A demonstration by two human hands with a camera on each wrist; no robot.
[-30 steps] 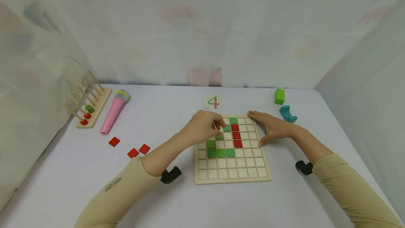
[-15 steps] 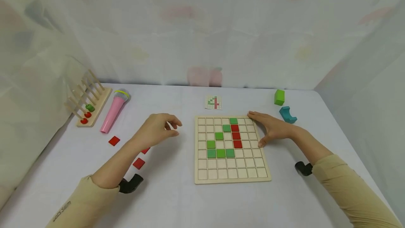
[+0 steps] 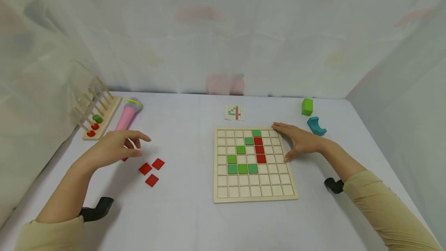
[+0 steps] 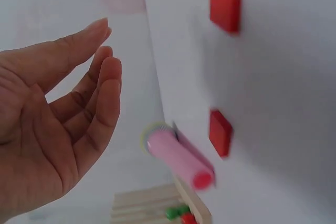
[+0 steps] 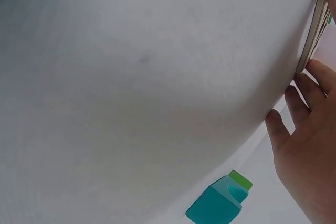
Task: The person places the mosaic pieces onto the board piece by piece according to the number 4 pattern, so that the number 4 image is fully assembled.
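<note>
A lone red tile lies flat near the worktop's left edge, just under the left hand, whose fingers hang relaxed and empty. Three more red tiles lie rightward. The right hand rests flat, fingers straight, against the grid board's right edge.

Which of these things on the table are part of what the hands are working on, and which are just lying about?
In use: wooden grid board, its green and red square tiles, loose red square tiles, small pattern card, left hand, right hand.

Lying about: pink toy microphone, wooden peg rack, green cube, teal arch block.
</note>
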